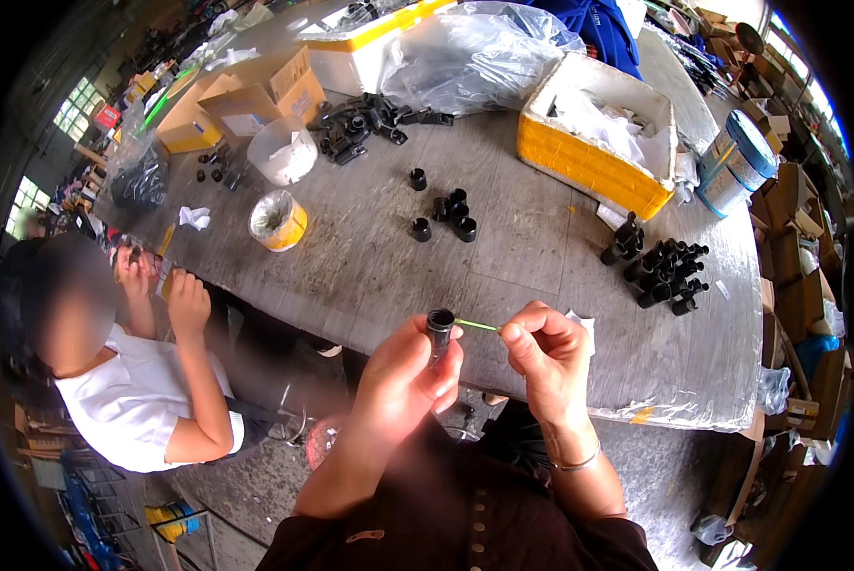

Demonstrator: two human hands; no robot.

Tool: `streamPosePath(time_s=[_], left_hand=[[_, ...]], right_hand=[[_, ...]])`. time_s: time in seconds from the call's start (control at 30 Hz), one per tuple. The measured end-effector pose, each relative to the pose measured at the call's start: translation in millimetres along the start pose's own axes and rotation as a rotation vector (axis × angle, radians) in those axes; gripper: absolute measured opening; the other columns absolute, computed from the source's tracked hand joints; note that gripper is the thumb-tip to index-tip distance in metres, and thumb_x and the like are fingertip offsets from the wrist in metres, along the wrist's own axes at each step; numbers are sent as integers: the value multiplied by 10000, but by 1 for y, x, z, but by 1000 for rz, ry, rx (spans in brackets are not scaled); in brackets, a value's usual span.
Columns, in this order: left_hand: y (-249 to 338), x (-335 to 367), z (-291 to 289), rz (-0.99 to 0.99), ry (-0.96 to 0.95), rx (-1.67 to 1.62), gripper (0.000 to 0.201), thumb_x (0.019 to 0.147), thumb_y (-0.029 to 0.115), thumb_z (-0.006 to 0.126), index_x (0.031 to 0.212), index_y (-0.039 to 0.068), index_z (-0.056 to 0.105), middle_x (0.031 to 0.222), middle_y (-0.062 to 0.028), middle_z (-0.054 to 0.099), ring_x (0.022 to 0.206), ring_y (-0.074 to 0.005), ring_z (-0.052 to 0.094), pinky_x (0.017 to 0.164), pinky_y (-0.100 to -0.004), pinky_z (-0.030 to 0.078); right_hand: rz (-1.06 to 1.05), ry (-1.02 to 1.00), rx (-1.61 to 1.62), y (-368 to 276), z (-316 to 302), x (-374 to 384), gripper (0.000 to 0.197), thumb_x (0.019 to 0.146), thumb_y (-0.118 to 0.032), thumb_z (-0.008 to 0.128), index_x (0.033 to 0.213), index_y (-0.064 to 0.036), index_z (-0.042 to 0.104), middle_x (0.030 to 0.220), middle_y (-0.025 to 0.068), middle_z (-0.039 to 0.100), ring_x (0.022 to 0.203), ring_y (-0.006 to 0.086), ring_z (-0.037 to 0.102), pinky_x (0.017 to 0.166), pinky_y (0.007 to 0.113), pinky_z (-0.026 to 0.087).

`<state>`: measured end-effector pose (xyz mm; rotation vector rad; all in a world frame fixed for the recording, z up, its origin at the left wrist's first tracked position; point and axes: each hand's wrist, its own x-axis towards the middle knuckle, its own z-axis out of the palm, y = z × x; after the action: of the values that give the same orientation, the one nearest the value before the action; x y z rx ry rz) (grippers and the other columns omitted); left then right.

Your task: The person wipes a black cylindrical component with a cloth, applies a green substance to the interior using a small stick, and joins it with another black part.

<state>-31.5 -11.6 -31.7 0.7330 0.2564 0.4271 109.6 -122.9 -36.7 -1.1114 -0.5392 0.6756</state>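
My left hand (pixel 406 364) is closed around a small black cylindrical part (pixel 439 324), held upright with its open round end facing up. Between the fingertips of my right hand (pixel 547 354) is pinched a thin green stick (pixel 477 325), whose other end reaches the side of the black part. Both hands are just over the near edge of the grey table (pixel 351 276). Further in on the tabletop stand several similar short black cylinders (pixel 458 217). To the right, a cluster of black parts with narrower tops (pixel 665 271) is grouped together.
A yellow-banded foam box (pixel 598 157) and a blue tub (pixel 734 164) stand at the far right. Behind lie a black parts pile (pixel 370 126), a white bucket (pixel 282 152), a yellow-white tub (pixel 278 221) and cardboard boxes (pixel 256 100). A co-worker (pixel 151 400) sits at the left, hands raised.
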Motion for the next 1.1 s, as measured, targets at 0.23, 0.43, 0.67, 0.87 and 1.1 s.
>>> streamPosePath(time_s=[0.23,0.43,0.67,0.87,1.1], left_hand=[[-1,4,4,130,126,107,277,955,202,587,1140,40,458,925,-131,582,673,-130,513,566,-269,432],[-4,5,2,318,221,427,303,887,35,652,1115,40,452,972,-127,592,724,-110,528,606,-263,452],[-9,11,-8,705,248,924,383,807,-93,687,1092,31,464,1059,-89,524,789,-101,531,641,-219,445],[-4,10,-1,913,349,1338,377,744,-77,740,1034,27,524,1000,-100,525,768,-139,526,564,-238,427],[-5,8,0,1063,343,1581,350,740,-52,752,1014,29,549,973,-112,542,748,-192,529,510,-255,414]], right_hand=[[2,-7,-1,-1,0,-1,99,858,-65,720,822,6,660,773,-12,566,698,61,493,642,214,400],[7,-12,-10,0,1,-1,100,858,-68,721,826,4,659,772,-14,564,697,61,489,640,212,393],[5,-21,-21,-1,3,-3,90,858,-64,720,832,0,662,787,-8,569,715,66,491,649,213,391],[0,-22,-35,-2,5,-4,88,857,-59,719,828,1,661,787,-8,562,711,64,486,647,214,391],[-61,-6,-84,-6,10,-3,80,854,-40,717,825,5,657,792,-3,559,709,64,488,633,210,389]])
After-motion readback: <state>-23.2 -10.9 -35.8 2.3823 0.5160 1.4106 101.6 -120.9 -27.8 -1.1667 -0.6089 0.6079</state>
